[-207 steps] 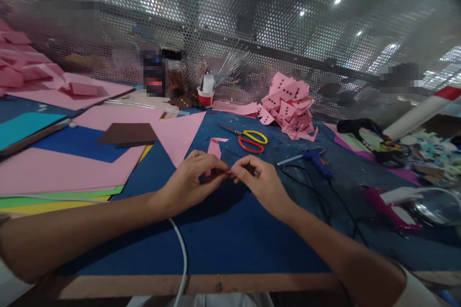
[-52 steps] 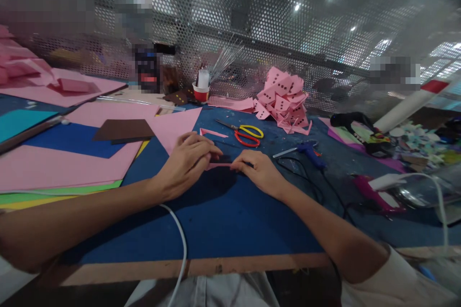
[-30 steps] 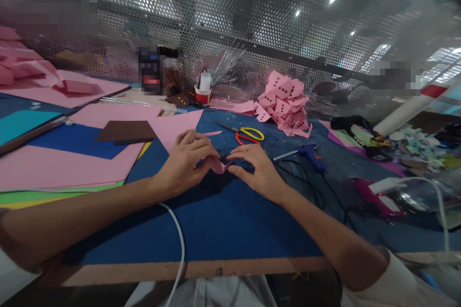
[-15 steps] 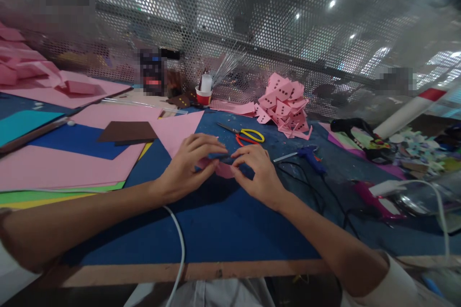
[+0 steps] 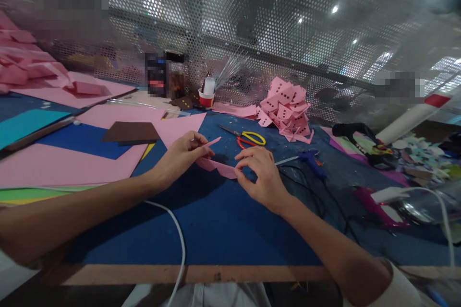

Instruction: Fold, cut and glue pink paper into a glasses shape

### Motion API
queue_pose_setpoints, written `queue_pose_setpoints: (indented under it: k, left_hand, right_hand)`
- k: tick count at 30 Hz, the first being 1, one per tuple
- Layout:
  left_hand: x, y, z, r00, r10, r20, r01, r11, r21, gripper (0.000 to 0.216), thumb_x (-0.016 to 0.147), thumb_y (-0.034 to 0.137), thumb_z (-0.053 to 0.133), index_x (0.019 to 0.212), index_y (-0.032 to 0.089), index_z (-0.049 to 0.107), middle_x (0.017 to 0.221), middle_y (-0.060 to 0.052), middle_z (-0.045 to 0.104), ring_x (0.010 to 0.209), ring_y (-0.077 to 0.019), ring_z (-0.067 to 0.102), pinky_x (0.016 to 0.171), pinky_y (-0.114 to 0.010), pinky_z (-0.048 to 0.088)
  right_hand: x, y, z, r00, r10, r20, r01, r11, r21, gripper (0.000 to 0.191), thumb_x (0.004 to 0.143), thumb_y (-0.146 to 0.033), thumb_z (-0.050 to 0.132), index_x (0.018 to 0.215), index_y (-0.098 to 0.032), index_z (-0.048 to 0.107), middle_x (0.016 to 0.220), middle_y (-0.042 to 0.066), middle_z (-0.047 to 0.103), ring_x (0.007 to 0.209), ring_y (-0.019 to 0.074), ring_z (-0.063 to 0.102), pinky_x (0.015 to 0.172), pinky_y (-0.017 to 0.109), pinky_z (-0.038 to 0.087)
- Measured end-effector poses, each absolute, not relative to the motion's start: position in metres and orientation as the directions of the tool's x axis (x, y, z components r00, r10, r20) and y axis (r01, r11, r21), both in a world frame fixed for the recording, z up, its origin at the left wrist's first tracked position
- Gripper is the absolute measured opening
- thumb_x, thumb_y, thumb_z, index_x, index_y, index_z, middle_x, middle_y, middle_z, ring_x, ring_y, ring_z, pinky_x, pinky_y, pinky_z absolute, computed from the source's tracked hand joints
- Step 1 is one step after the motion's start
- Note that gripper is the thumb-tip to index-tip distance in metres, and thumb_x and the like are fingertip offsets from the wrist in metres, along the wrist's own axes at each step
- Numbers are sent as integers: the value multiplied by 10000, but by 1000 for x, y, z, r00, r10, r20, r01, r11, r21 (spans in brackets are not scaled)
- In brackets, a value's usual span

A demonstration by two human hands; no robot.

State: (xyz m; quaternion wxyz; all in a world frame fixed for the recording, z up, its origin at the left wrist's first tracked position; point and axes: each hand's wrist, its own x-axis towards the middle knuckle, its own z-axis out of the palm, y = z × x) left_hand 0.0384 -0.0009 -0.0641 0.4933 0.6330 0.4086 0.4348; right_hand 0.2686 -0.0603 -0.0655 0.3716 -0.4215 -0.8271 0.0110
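Observation:
A narrow pink paper strip (image 5: 218,167) is stretched between my two hands just above the blue mat (image 5: 216,220). My left hand (image 5: 178,156) pinches the strip's left end, where one thin tip sticks up to the right. My right hand (image 5: 261,175) pinches the right end between thumb and fingers. Both hands are closed on the strip at the middle of the table.
Yellow-and-red scissors (image 5: 248,138) lie just behind my hands. A blue glue gun (image 5: 311,159) with a black cable lies to the right. A heap of pink cut pieces (image 5: 286,110) sits at the back, with large pink sheets (image 5: 68,165) and a brown card (image 5: 130,132) on the left.
The folded pink piece has been pulled open into a long strip as my hands moved apart. The left hand shifted slightly left and up.

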Motion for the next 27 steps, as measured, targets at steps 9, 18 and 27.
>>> queue_pose_setpoints:
  k: [9,18,27]
  left_hand:
    - [33,-24,-58,308,944,121,83,-154,985,218,861,321,660,923,188,498,722,16,665,536,-125,630,506,-233,512]
    - [42,-46,-57,473,879,61,65,-104,992,184,892,303,634,941,186,501,729,15,667,540,-111,628,465,-191,472]
    - [50,-51,-57,452,891,41,165,-129,978,238,869,375,662,956,164,594,715,9,668,569,-100,607,500,-182,482]
  right_hand:
    - [265,-63,-57,-273,764,585,539,625,-565,93,959,-272,563,973,-233,646,1042,41,679,1047,200,605,987,390,428]
    - [260,-62,-57,-272,808,523,495,583,-644,197,931,-301,637,1121,-253,658,1049,23,691,1036,186,624,981,362,444]
    - [257,-62,-63,-320,774,547,595,613,-520,33,918,-253,647,916,-229,671,912,12,697,922,183,625,916,356,431]
